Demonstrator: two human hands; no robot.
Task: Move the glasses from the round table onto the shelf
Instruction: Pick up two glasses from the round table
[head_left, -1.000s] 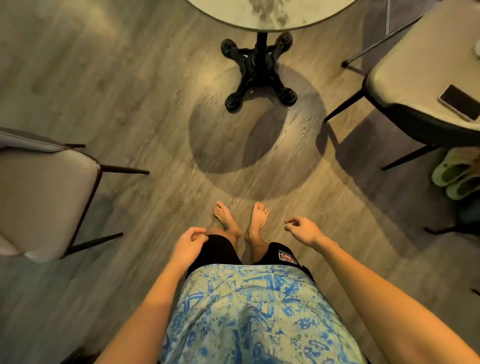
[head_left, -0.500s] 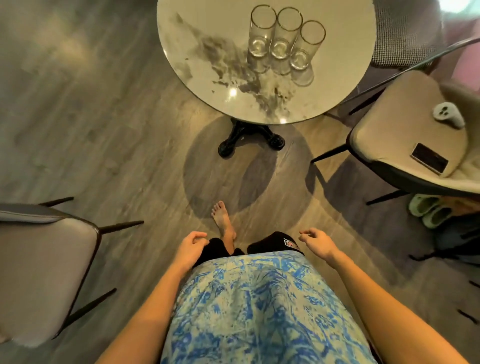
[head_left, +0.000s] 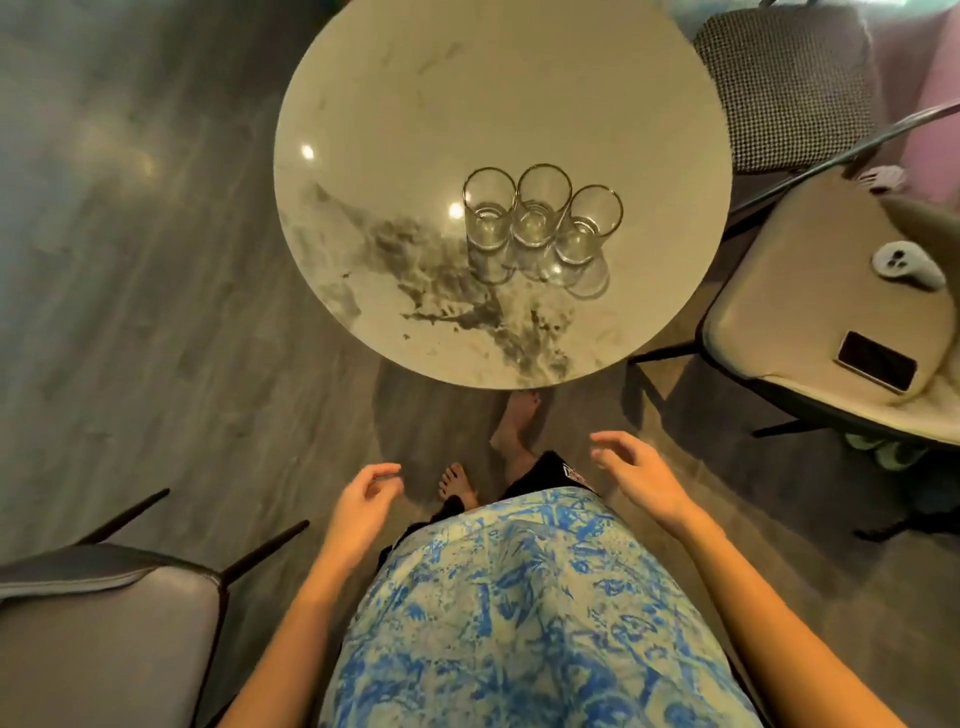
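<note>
Three glasses (head_left: 540, 215) stand touching in a row on the table (head_left: 415, 104), toward its 4 o'clock side. Left hand (head_left: 361, 506) and right hand (head_left: 636, 475) hang loosely curled, holding nothing.

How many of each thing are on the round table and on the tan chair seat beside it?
Glasses on the round table: 3
Phone on the chair seat: 1
White controller on the chair seat: 1
Total: 5
</note>
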